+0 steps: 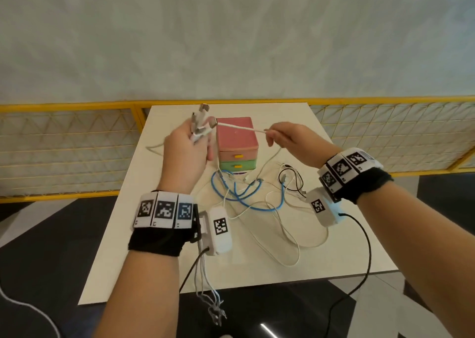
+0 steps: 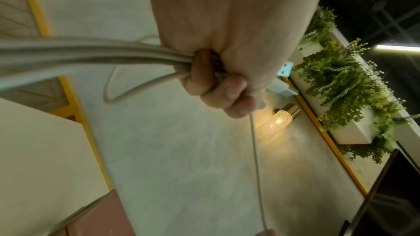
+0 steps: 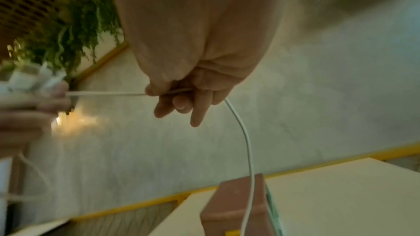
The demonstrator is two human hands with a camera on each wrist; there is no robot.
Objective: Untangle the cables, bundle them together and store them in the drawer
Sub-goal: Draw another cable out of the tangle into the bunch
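Cable tangle [image 1: 257, 196] before drawer box [image 1: 237, 142]

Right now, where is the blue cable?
In the head view the blue cable lies looped on the table, tangled with white cables just in front of the drawer box, between the two wrists.

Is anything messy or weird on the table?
Yes. The cables in front of the drawers lie in a tangle on the table: blue, white and black ones loop across each other. The left hand grips several plug ends, and the right hand pinches one white cable pulled straight between them.
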